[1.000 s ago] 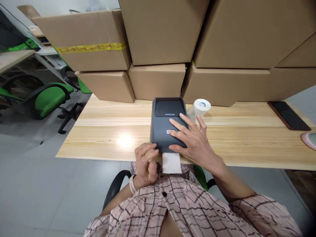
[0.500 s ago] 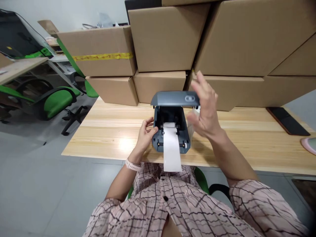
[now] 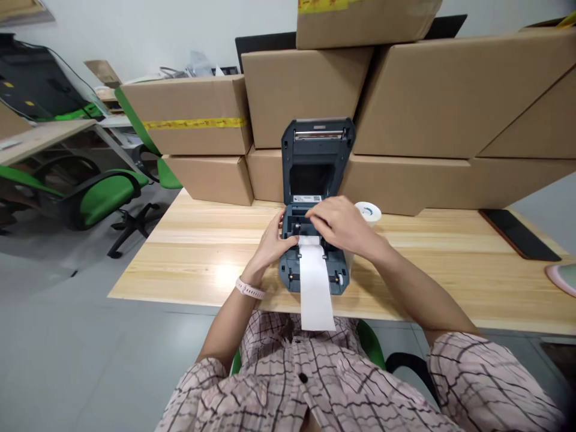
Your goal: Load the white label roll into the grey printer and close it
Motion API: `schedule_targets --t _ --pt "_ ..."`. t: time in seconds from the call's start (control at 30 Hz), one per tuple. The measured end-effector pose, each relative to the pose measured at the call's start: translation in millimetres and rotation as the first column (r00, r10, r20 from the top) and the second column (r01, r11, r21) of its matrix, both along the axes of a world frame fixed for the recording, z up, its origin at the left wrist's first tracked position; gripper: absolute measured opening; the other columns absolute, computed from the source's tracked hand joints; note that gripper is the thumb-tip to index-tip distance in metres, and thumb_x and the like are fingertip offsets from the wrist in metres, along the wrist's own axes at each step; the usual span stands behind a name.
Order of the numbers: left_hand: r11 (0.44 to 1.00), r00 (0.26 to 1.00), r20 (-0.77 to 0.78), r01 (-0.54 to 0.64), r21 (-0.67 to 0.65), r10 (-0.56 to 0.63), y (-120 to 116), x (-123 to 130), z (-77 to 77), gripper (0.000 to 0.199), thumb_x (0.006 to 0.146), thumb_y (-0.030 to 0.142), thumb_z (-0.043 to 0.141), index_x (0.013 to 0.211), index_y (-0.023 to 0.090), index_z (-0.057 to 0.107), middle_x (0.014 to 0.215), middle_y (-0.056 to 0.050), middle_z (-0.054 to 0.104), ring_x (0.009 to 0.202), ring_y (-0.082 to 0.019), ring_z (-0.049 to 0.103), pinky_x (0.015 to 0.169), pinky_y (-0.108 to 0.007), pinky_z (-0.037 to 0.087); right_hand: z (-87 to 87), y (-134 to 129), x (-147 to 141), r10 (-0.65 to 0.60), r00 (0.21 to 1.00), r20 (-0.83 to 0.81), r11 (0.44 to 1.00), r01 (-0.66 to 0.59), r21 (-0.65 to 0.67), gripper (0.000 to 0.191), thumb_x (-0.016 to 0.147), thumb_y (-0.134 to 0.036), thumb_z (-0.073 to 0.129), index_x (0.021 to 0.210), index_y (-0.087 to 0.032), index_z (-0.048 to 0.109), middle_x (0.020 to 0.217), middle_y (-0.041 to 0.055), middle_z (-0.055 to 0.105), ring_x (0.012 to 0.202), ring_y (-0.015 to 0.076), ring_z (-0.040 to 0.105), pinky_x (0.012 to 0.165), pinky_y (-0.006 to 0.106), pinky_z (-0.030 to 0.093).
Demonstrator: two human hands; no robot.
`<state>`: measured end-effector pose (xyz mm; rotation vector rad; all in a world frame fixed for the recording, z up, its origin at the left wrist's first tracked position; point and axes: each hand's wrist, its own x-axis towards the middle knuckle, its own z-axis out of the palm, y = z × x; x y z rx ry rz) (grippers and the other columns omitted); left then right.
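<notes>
A dark grey label printer (image 3: 288, 277) stands near the table's front edge, its lid (image 3: 288, 157) raised upright at the back. A white strip of label paper (image 3: 316, 294) runs out of its front and hangs over the edge. My left hand (image 3: 271, 243) grips the printer's left side, thumb over the rim beside the small roll inside, other fingers outside. My right hand (image 3: 344, 225) is above the right part of the open compartment with its fingers curled down. Its fingertips are partly hidden, so what they hold cannot be made out.
A white roll (image 3: 368, 212) stands to the printer's right. Cardboard boxes (image 3: 306, 84) are stacked along the back of the wooden table (image 3: 180, 252). At the right lie a dark flat device (image 3: 519, 234) and a pink-rimmed object (image 3: 562, 279). A green chair (image 3: 110, 192) is on the left.
The printer's lid has swung up and back to upright. My right hand has left the lid and come down over the compartment. My left thumb has moved inward toward the small roll.
</notes>
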<state>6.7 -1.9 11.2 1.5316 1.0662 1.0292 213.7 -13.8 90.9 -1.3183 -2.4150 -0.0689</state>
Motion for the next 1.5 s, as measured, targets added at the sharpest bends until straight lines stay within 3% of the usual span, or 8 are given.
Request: schedule_targets --t 0.3,0.57,0.73,0.93,1.07,1.17,1.33,1.5 --pt "0.985 0.978 0.150 0.157 -0.074 -0.145 7 -11 -6.8 0.111 0.070 0.019 0.065 0.168 0.028 0.013 0.157 -0.014 0.053 0.120 -0.022 0.066 0.101 -0.037 0.053 -15.4 21 -17 0.307 0.896 0.321 0.870 -0.127 -0.477 0.038 0.091 -0.014 0.058 0.127 -0.018 0.069 0.098 0.0140 0.079 0.101 0.0292 0.072 0.102 0.044 0.042" --pt "0.970 0.954 0.242 0.209 -0.124 -0.175 8 -15 -14.4 0.120 0.073 0.018 0.068 0.168 0.025 -0.005 0.168 -0.018 0.037 0.138 -0.029 0.057 0.110 -0.043 0.049 -4.3 30 7 0.405 0.914 -0.023 0.726 -0.337 -0.600 0.048 0.091 -0.025 0.067 0.137 -0.021 0.058 0.126 0.0101 0.072 0.110 0.0237 0.068 0.091 0.034 0.052" --pt "0.972 0.955 0.237 0.208 -0.110 -0.178 9 -15 -20.9 0.117 0.078 0.019 0.068 0.168 0.023 -0.007 0.170 -0.019 0.032 0.150 -0.031 0.045 0.125 -0.050 0.035 -3.3 3 98 0.216 0.633 -0.743 0.671 -0.649 -0.358 0.049 0.076 -0.040 0.088 0.119 -0.027 0.069 0.106 0.0046 0.072 0.096 0.0209 0.070 0.085 0.037 0.056" --pt "0.985 0.970 0.209 0.143 -0.097 -0.120 9 -12 -21.3 0.111 0.078 0.018 0.067 0.168 0.022 0.003 0.167 -0.020 0.037 0.149 -0.030 0.047 0.125 -0.050 0.036 -50.9 -46 175 -0.221 0.622 -0.751 0.855 -0.248 -0.456 0.032 0.072 -0.037 0.091 0.097 -0.028 0.074 0.100 0.0060 0.073 0.094 0.0234 0.070 0.082 0.038 0.057" --pt "0.988 0.976 0.190 0.122 -0.092 -0.103 11 -13 -22.6 0.110 0.074 0.015 0.068 0.168 0.021 0.011 0.162 -0.020 0.046 0.141 -0.030 0.057 0.119 -0.049 0.044 -83.5 -54 171 -0.573 0.499 -0.650 0.719 -0.075 -0.691 0.047 0.066 -0.049 0.092 0.098 -0.024 0.069 0.110 0.0094 0.076 0.095 0.0257 0.072 0.080 0.039 0.059" --pt "0.988 0.979 0.185 0.113 -0.110 -0.091 12 -13 -22.5 0.108 0.071 0.013 0.066 0.167 0.020 0.015 0.160 -0.020 0.049 0.134 -0.028 0.063 0.113 -0.045 0.050 -90.4 -50 171 -0.592 0.520 -0.616 0.664 -0.120 -0.738 0.052 0.067 -0.048 0.092 0.108 -0.023 0.070 0.123 0.0118 0.074 0.108 0.0280 0.071 0.089 0.043 0.059" --pt "0.988 0.980 0.191 0.087 -0.128 -0.061 11 -13 -21.0 0.107 0.069 0.012 0.066 0.165 0.018 0.019 0.156 -0.021 0.053 0.128 -0.025 0.066 0.107 -0.040 0.054 -81.8 -26 191 -0.488 0.527 -0.696 0.761 -0.133 -0.635 0.072 0.070 -0.045 0.092 0.133 -0.031 0.061 0.152 0.0094 0.059 0.142 0.0320 0.055 0.123 0.054 0.039" --pt "0.989 0.978 0.194 0.094 -0.114 -0.071 12 -12 -21.4 0.105 0.069 0.011 0.065 0.164 0.019 0.022 0.155 -0.020 0.055 0.124 -0.022 0.068 0.102 -0.035 0.056 -78.4 18 176 -0.452 0.608 -0.652 0.704 -0.206 -0.680 0.092 0.059 -0.037 0.097 0.141 -0.029 0.056 0.156 0.0102 0.055 0.142 0.0316 0.053 0.123 0.053 0.040"
